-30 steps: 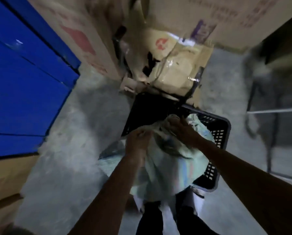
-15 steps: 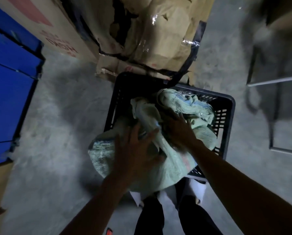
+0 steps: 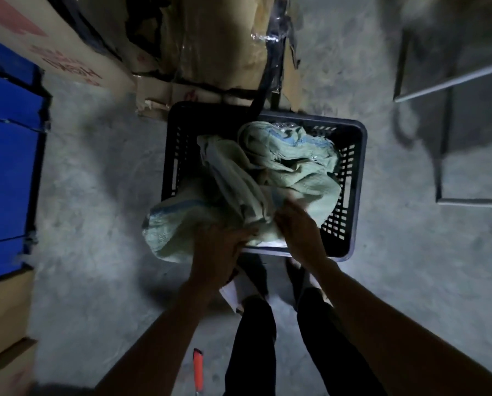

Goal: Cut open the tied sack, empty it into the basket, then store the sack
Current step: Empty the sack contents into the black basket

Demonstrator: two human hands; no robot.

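Note:
A pale green woven sack lies crumpled across a black slotted plastic basket on the concrete floor, its left end hanging over the basket's near left corner. My left hand grips the sack's near edge, fingers curled into the cloth. Beside it, my right hand pinches a fold of the sack near the basket's front rim. A clear plastic bit shows at the sack's far end. An orange-handled cutter lies on the floor by my left leg.
Torn cardboard boxes are stacked right behind the basket. A blue panel stands at the left over more cardboard boxes. A metal frame stands at the right. White paper lies at my feet.
Both hands have slid back toward me along the sack, from its top to its near edge. The left hand went from spread flat to gripping. The view tilted down, showing the cutter.

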